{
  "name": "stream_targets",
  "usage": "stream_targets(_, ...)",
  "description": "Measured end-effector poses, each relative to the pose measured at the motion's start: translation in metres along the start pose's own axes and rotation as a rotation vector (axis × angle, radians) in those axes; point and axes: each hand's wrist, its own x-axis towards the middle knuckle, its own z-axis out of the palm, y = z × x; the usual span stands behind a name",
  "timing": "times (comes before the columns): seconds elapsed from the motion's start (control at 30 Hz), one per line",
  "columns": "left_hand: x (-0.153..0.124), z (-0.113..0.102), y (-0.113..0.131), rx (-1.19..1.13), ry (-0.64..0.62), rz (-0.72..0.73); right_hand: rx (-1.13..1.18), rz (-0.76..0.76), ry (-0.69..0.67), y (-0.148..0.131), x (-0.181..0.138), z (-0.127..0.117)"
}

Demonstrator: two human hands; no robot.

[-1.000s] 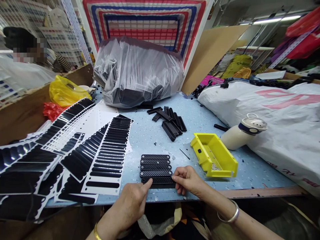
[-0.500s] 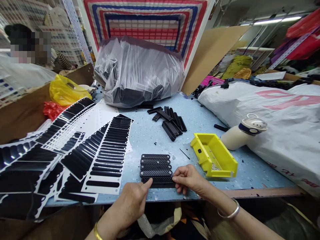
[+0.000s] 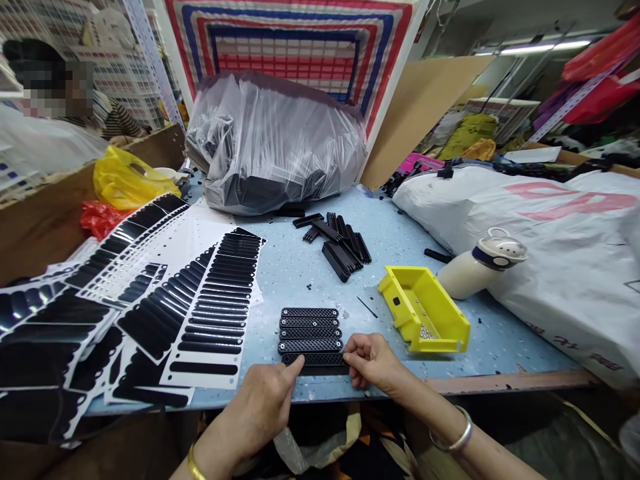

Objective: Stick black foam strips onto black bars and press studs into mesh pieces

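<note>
Several black plastic bars [image 3: 309,333] with a latticed face lie side by side near the table's front edge, with small silvery pieces set in several of them. My left hand [image 3: 267,400] presses a fingertip on the left part of the nearest bar [image 3: 320,359], its other fingers curled and partly hidden. At that bar's right end, my right hand [image 3: 367,360] is closed in a pinch. Whatever is between those fingertips is too small to make out. To the right sits a yellow bin [image 3: 430,310] with small silvery pieces [image 3: 427,333] inside.
More black bars [image 3: 345,247] lie heaped mid-table. Sheets of black strip stickers [image 3: 210,293] spread across the left. A pale bottle [image 3: 475,267] leans by a large white sack [image 3: 525,207]. A bulky plastic bag [image 3: 275,140] stands behind; a person [image 3: 115,120] sits far left.
The view has shifted slightly, moving most things a little leftward in the picture. Both hands stay at the nearest bar with almost the same pose.
</note>
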Motion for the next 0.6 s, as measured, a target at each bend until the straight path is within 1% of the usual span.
stream_targets(0.13,0.001,-0.001,0.000,-0.001,0.003,-0.004,0.007,0.001,-0.032,-0.003,-0.001,-0.005)
stream_targets(0.23,0.001,-0.003,0.001,0.036,-0.019,-0.001,0.011,-0.009,-0.055,-0.005,-0.004,-0.008)
stream_targets(0.47,-0.004,-0.015,0.001,0.177,-0.083,-0.018,-0.039,-0.091,0.023,0.010,-0.003,-0.004)
stream_targets(0.6,-0.008,-0.026,-0.001,0.255,-0.137,-0.007,-0.036,-0.113,0.024,0.015,-0.001,-0.003)
